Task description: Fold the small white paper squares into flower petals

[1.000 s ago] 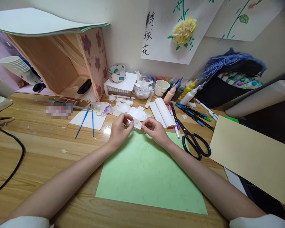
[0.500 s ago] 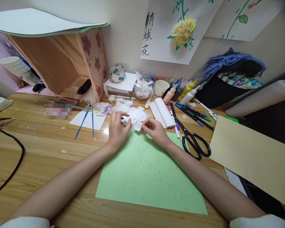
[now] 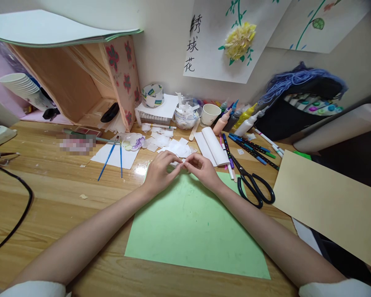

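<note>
The left hand [image 3: 160, 175] has closed in to meet the right hand [image 3: 203, 171], so both grips now pinch the mostly hidden paper piece [image 3: 184, 161] at the fingertips, over the far edge of the green sheet [image 3: 198, 227], near loose scraps [image 3: 175, 147].

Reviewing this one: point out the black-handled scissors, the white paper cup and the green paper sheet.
Black-handled scissors [image 3: 252, 184], head view, inner handle edge.
White paper cup [image 3: 209, 120], head view, outer wall.
Green paper sheet [image 3: 198, 239], head view, bare lower part.
</note>
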Motion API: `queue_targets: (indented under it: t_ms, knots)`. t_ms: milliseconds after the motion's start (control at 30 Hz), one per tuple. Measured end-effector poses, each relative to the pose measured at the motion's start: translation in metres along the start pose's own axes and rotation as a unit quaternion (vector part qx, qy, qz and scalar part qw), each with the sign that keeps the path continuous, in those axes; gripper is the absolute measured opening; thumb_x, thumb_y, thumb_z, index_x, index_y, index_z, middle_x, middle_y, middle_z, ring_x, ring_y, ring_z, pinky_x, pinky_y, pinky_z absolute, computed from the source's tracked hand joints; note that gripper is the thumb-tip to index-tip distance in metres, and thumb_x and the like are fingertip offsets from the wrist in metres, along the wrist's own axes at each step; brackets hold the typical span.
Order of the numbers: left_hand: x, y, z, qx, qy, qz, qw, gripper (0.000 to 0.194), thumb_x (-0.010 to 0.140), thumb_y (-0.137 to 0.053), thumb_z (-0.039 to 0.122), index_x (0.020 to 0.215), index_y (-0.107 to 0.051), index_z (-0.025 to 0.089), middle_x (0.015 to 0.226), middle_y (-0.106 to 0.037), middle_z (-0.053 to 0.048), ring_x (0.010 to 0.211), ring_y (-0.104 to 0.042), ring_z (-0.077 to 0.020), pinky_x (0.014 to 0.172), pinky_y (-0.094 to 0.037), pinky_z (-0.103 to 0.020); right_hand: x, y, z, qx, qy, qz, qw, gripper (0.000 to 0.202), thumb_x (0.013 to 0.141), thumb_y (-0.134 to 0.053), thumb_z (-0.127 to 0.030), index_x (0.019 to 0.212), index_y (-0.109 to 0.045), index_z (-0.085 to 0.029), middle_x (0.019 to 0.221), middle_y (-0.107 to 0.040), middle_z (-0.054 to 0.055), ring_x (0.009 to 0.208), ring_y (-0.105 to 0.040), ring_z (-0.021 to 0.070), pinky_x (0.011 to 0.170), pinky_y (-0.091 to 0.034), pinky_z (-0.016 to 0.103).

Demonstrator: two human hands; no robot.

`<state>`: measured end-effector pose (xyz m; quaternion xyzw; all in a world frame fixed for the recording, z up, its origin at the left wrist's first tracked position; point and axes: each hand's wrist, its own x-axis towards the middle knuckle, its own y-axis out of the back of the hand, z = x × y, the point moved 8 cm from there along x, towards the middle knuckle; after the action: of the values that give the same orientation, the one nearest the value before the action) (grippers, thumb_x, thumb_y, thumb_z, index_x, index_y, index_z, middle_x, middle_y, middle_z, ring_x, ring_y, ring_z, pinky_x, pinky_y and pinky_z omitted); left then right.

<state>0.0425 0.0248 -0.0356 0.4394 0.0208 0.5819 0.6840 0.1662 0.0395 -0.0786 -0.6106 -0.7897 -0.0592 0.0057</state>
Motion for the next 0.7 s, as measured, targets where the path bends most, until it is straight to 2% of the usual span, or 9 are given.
queue_targets:
  t_ms: [333,700]
  knots:
    - [0.0003,-0.0007,-0.0043,-0.015,0.026,-0.010,0.999,0.009,0.085,-0.056,0.024,0.085,-0.063,0.019,0.084,-0.061,-0.003,0.082,-0.057,-0.0154,0.071,-0.044,-0.028,0.0002,-0.0012,-0.0015,0.006,0.002,-0.002,1.000,0.015,0.079,-0.061,-0.032,0.078,-0.057,-0.017,0.074,-0.060,0.001,0.073,-0.059,0.0137,0.066,-0.047,0.027]
    - [0.0002,-0.0010,-0.0035,-0.015,0.019,-0.007,1.000,0.007,0.083,-0.058,0.024,0.081,-0.062,0.018,0.082,-0.061,-0.003,0.079,-0.056,-0.0148,0.069,-0.045,-0.027,0.0000,-0.0009,-0.0013,-0.016,-0.003,0.001,1.000,0.019,0.076,-0.064,-0.036,0.077,-0.058,-0.017,0.077,-0.062,0.003,0.075,-0.060,0.0149,0.071,-0.048,0.029]
